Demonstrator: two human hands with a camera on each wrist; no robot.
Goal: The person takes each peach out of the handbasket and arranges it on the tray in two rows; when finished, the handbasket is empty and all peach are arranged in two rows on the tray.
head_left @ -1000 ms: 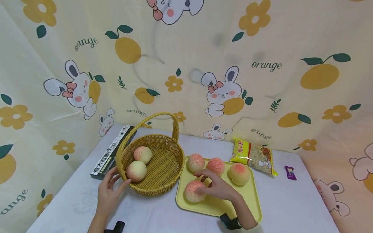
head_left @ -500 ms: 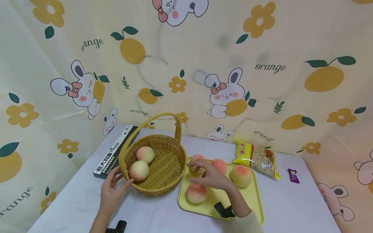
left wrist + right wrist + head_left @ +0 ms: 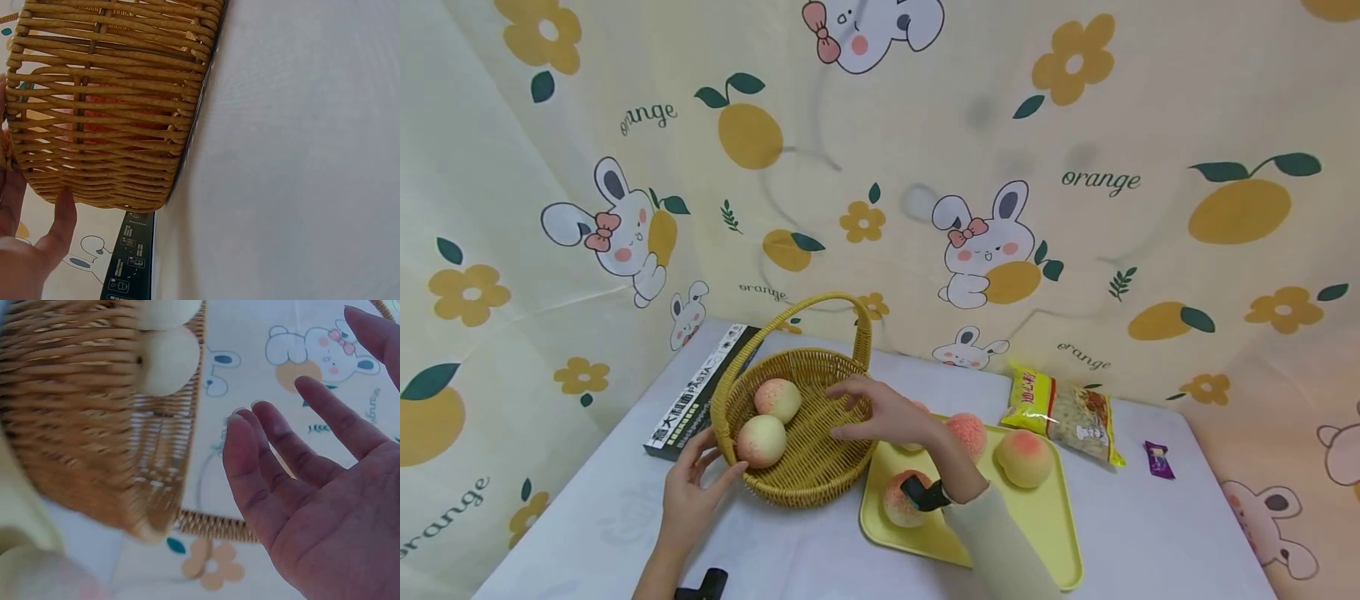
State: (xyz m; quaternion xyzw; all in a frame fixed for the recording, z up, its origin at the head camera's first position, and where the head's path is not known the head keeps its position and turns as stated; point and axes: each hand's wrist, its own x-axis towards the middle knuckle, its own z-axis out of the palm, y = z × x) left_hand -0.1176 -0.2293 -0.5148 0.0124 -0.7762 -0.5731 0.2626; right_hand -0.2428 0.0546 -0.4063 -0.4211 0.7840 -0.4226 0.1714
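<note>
My left hand (image 3: 691, 493) holds the left side of a wicker basket (image 3: 842, 477), its thumb (image 3: 60, 228) against the woven wall and the other fingers around by the handle's foot. Inside the basket, on the left, lie two peaches, a back one (image 3: 777, 401) and a front one (image 3: 761, 442). Over the basket's right rim hovers my right hand (image 3: 880, 412), fingers apart and loosely bent, nothing between them. In the right wrist view its palm (image 3: 350, 519) is bare. Several more peaches sit on a yellow tray (image 3: 1060, 546), among them one (image 3: 1025, 458) at the right and one (image 3: 904, 500) partly behind the wrist strap.
A black pasta box (image 3: 700, 392) lies behind and left of the basket. At the back right is a yellow snack bag (image 3: 1063, 414), with a small purple packet (image 3: 1159, 460) farther right. A printed cloth (image 3: 880, 167) hangs behind the white table.
My right hand has left the front peach on the tray, risen and moved left over the basket, carrying nothing. My left hand stays on the basket; the view has shifted slightly.
</note>
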